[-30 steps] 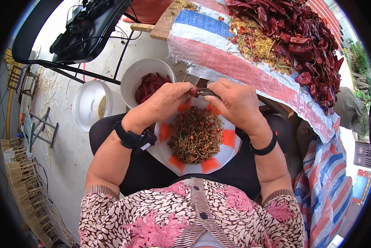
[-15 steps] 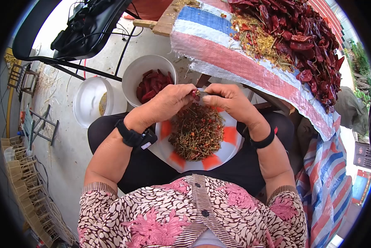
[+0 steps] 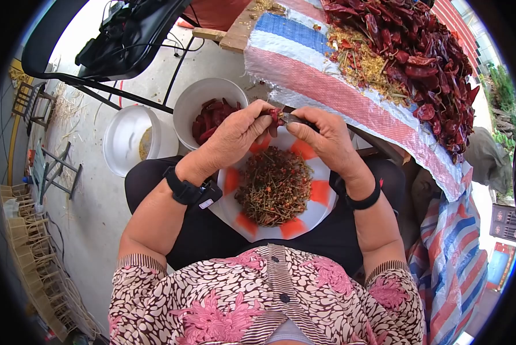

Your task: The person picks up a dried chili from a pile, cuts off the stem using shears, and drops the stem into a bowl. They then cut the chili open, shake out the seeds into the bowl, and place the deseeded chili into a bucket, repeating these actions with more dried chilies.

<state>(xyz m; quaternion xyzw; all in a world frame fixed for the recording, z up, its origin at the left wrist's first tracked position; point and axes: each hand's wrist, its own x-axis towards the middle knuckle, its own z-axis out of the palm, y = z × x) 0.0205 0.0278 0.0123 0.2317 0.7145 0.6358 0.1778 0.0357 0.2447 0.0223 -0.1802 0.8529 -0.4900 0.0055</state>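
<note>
My left hand (image 3: 238, 132) is closed on a dried red chili pepper (image 3: 276, 117), pinching it between thumb and fingers. In my right hand (image 3: 327, 135) is a small knife (image 3: 291, 118) with a dark handle, its metal blade at the pepper's stem end. Both hands meet above the far rim of a white-and-orange basin (image 3: 319, 188) on my lap. A heap of cut chili stems and bits (image 3: 274, 187) fills the middle of that basin.
Beyond my left hand stands a white bucket (image 3: 183, 109) with red chilies inside, beside a white tub (image 3: 120, 141). Ahead to the right, dried chilies (image 3: 422, 66) are piled on a striped woven sheet (image 3: 327, 80) over a table. A black chair (image 3: 120, 52) stands at upper left.
Both hands have shifted slightly, the right one a little to the right. More of the knife blade and the chili pepper now shows between them.
</note>
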